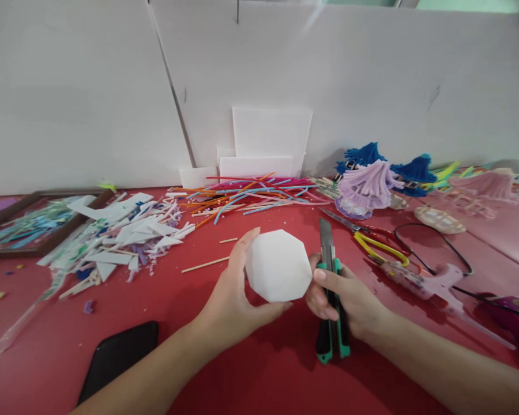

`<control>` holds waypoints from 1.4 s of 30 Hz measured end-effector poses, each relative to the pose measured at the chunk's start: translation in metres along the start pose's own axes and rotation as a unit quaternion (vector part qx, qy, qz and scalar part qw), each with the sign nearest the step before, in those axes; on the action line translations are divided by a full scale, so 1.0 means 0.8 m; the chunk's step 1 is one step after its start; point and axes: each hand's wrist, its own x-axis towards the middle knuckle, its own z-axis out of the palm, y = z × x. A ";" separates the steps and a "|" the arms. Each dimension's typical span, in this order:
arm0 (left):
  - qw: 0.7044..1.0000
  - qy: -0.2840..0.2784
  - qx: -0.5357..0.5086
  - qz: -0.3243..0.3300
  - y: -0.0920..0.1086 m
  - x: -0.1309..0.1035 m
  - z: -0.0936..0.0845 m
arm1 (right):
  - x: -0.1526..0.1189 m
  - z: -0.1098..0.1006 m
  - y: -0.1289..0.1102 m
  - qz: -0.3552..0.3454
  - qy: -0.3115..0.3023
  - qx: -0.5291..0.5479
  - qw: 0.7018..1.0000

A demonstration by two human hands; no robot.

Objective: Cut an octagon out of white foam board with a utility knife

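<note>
A white, many-sided piece of foam board [279, 266] is gripped along its left and lower edge by my left hand [231, 300], its face toward me. Wrapped round a green and black utility knife [327, 239] is my right hand [343, 291]. The blade is out and points away from me. My right fingertips sit at the right edge of the white piece; whether they press on it I cannot tell. Both hands are above the red table [242, 369]. Two thin wooden sticks [205, 265] lie just left of the white piece.
Left lie white scraps [134, 230], a brown frame [38, 251] and a black phone [121, 357]. Colourful pipe cleaners [251, 193] and white boards [270, 135] are behind. To the right are scissors [391, 233], yellow-handled pliers [380, 248], a glue gun [432, 282] and fuzzy lilac [367, 187] and blue pieces.
</note>
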 end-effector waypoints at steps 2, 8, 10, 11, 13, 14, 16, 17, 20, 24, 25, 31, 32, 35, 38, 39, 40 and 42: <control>1.000 -0.019 0.013 0.003 -0.001 0.000 -0.001 | 0.001 -0.001 -0.004 0.001 0.012 -0.004 1.000; 0.985 -0.057 -0.147 -0.075 0.009 -0.003 -0.002 | -0.001 0.004 -0.012 -0.012 0.056 -0.027 0.998; 0.958 -0.074 -0.258 -0.101 0.014 -0.001 -0.002 | -0.001 0.005 -0.011 -0.022 0.064 -0.028 0.997; 0.945 -0.066 -0.297 -0.119 0.016 0.001 -0.002 | -0.001 0.005 -0.010 -0.025 0.064 -0.028 0.997; 0.931 -0.016 -0.327 -0.159 0.016 0.005 -0.001 | 0.000 0.005 -0.009 -0.022 0.061 -0.021 0.998; 0.930 0.017 -0.323 -0.175 0.014 0.008 0.000 | 0.000 0.005 -0.009 -0.019 0.057 -0.014 0.998; 0.931 0.069 -0.305 -0.188 0.009 0.012 0.001 | 0.001 0.004 -0.008 -0.014 0.049 -0.001 0.999; 0.931 0.086 -0.299 -0.189 0.006 0.013 0.000 | 0.001 0.004 -0.009 -0.012 0.046 0.006 0.999; 0.931 0.116 -0.289 -0.190 0.001 0.015 -0.002 | 0.003 0.004 -0.011 -0.004 0.050 0.029 0.998; 0.930 0.135 -0.282 -0.193 0.001 0.014 -0.004 | 0.006 0.003 -0.013 0.014 0.063 0.055 0.996; 0.929 0.138 -0.282 -0.194 0.002 0.014 -0.005 | 0.006 0.003 -0.013 0.015 0.064 0.057 0.996; 0.923 0.153 -0.287 -0.204 0.006 0.015 -0.005 | 0.007 0.001 -0.011 0.014 0.058 0.066 0.996; 0.921 0.158 -0.291 -0.207 0.006 0.015 -0.005 | 0.007 0.000 -0.011 0.015 0.055 0.067 0.996; 0.905 0.181 -0.313 -0.227 0.004 0.015 -0.004 | 0.006 -0.001 -0.011 0.017 0.052 0.063 0.997; 0.873 0.220 -0.353 -0.255 0.002 0.018 -0.004 | 0.005 -0.001 -0.012 0.016 0.051 0.057 0.997; 0.861 0.231 -0.370 -0.262 0.002 0.019 -0.004 | 0.005 0.000 -0.012 0.017 0.052 0.055 0.997; 0.850 0.239 -0.386 -0.266 0.002 0.020 -0.004 | 0.005 0.000 -0.012 0.017 0.053 0.054 0.997; 0.834 0.246 -0.415 -0.267 0.003 0.023 -0.005 | 0.005 0.000 -0.012 0.019 0.057 0.052 0.997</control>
